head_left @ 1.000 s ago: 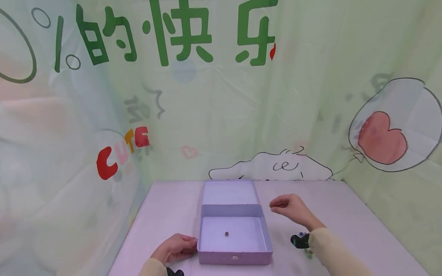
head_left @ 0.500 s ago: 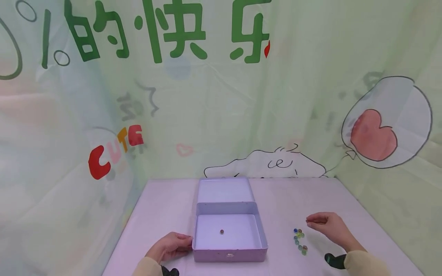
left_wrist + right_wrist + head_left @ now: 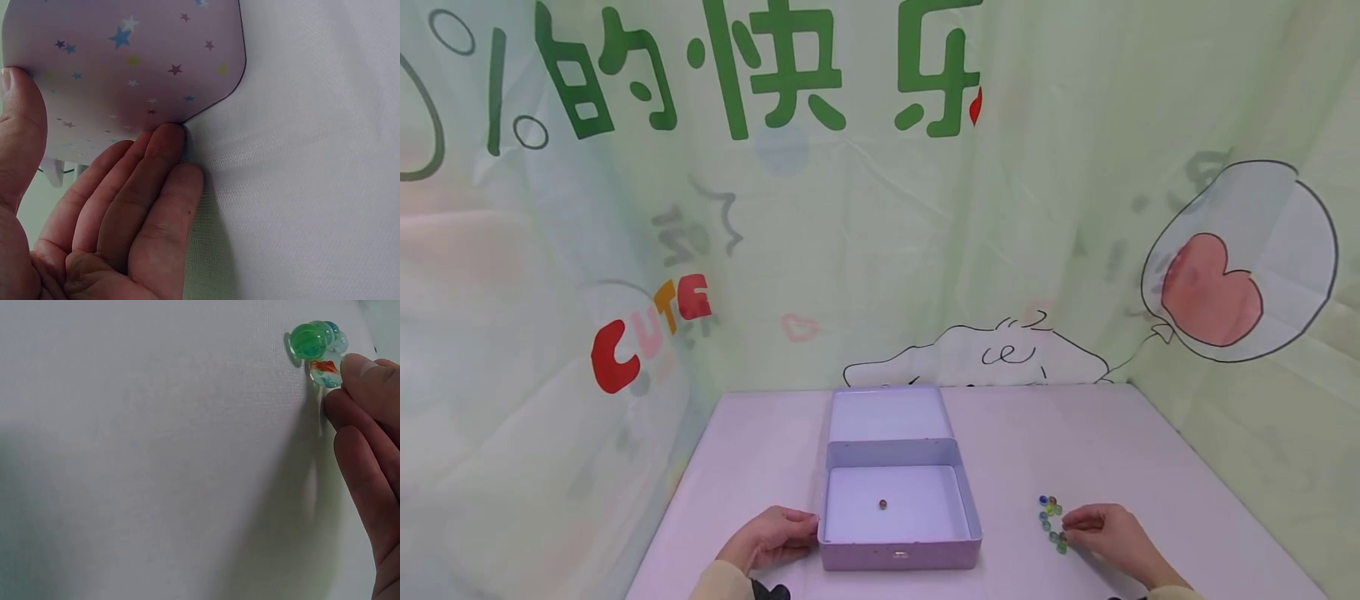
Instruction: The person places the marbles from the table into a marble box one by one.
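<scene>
A lilac box (image 3: 901, 557) stands with its lid (image 3: 887, 414) folded back, and one brown marble (image 3: 882, 504) lies on its floor. At its left side my left hand (image 3: 775, 536) rests with fingertips against the wall; the left wrist view shows thumb and nearly straight fingers (image 3: 165, 140) touching the star-printed side (image 3: 150, 69). Over the loose marbles at right, my right hand (image 3: 1112, 533) reaches down with thumb and forefinger close together. Their tips are right at a clear marble with an orange swirl (image 3: 325, 370), beside a green marble (image 3: 307, 342).
Several blue, green and yellow marbles (image 3: 1046, 526) lie in a loose curved row on the pale tabletop (image 3: 1000, 467). A printed cloth curtain (image 3: 880, 233) encloses the table at the back and on both sides.
My right hand has moved away from the box to the right, then down to the marbles. The left hand stays at the box, and the head view has shifted slightly.
</scene>
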Motion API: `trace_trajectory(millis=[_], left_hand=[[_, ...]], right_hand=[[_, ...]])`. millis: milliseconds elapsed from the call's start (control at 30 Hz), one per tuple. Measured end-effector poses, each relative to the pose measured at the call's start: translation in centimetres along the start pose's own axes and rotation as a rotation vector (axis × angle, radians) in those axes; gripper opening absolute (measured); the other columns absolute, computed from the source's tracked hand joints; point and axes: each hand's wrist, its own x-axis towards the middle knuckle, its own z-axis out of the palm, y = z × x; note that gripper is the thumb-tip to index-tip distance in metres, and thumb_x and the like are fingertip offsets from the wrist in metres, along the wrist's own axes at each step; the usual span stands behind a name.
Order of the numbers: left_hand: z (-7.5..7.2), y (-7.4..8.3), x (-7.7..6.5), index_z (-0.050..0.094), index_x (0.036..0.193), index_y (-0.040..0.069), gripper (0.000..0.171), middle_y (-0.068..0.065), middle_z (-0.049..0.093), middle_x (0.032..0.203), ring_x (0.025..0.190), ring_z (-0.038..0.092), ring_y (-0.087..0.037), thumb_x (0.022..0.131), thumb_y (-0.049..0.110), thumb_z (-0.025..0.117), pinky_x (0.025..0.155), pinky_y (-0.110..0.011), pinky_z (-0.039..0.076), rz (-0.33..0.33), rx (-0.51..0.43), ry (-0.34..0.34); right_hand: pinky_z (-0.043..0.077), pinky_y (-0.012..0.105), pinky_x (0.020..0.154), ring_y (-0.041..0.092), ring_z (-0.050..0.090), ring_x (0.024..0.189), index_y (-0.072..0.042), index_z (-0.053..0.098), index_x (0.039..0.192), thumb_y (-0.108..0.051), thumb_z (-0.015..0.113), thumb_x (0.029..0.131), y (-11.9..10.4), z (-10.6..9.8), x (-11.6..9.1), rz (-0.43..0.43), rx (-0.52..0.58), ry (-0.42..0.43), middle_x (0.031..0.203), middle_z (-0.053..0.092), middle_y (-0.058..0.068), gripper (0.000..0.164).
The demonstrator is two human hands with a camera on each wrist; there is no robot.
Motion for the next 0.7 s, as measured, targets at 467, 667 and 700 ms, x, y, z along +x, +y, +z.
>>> trace_trajectory(millis=[467, 667, 700], left_hand=[[0.0, 0.0, 0.0, 0.065, 0.125, -0.012, 0.035, -0.022, 0.075, 0.114, 0.101, 0.073, -0.019, 0.100, 0.013, 0.067, 0.100, -0.048, 0.057, -0.008, -0.020, -0.003], [-0.2, -0.4, 0.2, 0.066, 0.123, -0.011, 0.033, -0.021, 0.076, 0.112, 0.099, 0.073, -0.018, 0.099, 0.012, 0.067, 0.097, -0.045, 0.059, 0.001, -0.025, -0.010], [-0.2, -0.4, 0.2, 0.067, 0.123, -0.011, 0.033, -0.021, 0.076, 0.112, 0.099, 0.072, -0.017, 0.099, 0.012, 0.067, 0.097, -0.045, 0.059, 0.004, -0.024, -0.012]], right_hand=[[0.061, 0.031, 0.074, 0.016, 0.071, 0.085, -0.006, 0.077, 0.097, -0.008, 0.084, 0.079, -1.2, 0.3, 0.2, 0.024, -0.074, 0.001, 0.093, 0.077, 0.002, 0.020], [0.061, 0.026, 0.074, 0.012, 0.072, 0.087, 0.000, 0.076, 0.106, -0.014, 0.084, 0.082, -1.0, -0.3, -0.3, 0.071, 0.063, 0.054, 0.097, 0.079, 0.007, 0.029], [0.061, 0.025, 0.075, 0.009, 0.072, 0.087, 0.001, 0.075, 0.111, -0.017, 0.084, 0.084, -0.9, -0.5, -0.4, 0.094, 0.115, 0.072, 0.100, 0.079, 0.007, 0.034]])
